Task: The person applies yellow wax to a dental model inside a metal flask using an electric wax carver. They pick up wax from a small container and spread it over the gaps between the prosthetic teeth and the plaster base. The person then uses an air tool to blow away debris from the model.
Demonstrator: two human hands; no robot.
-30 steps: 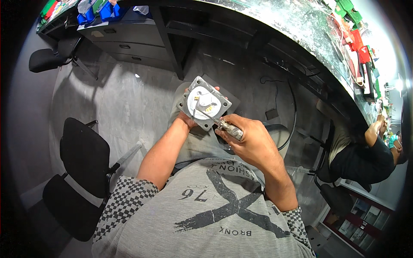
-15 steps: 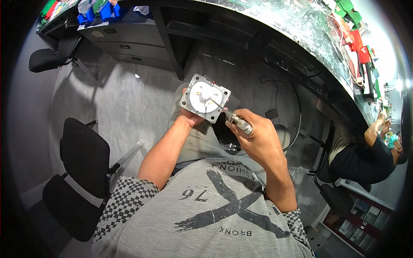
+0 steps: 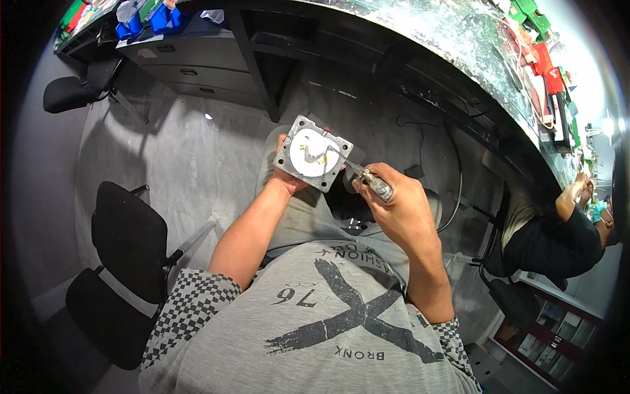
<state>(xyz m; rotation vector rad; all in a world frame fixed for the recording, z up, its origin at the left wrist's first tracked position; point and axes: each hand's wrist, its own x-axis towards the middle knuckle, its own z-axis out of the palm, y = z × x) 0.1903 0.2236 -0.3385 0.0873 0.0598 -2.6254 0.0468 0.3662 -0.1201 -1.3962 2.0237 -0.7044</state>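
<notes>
Above my lap, my left hand (image 3: 291,182) grips a square grey metal block (image 3: 294,170) from its left and underside. The block has holes at its corners and a white round insert (image 3: 306,168) in its face, with small brass-coloured bits on it. My right hand (image 3: 398,201) is closed around the handle of a screwdriver (image 3: 376,184). Its thin shaft slants up and left, and the tip is over the upper right part of the white insert; whether it touches cannot be made out. Most left fingers are hidden beneath the block.
A workbench (image 3: 453,39) curves across the top and right, with blue bins (image 3: 167,20) and green and red bins (image 3: 546,62) on it. A black chair (image 3: 129,240) stands at left, another farther back. At right, another person (image 3: 551,230) sits by the bench. A cable hangs under it.
My right hand and the screwdriver have shifted slightly right, and the tip has moved from near the insert's middle toward its upper right. The block has barely moved.
</notes>
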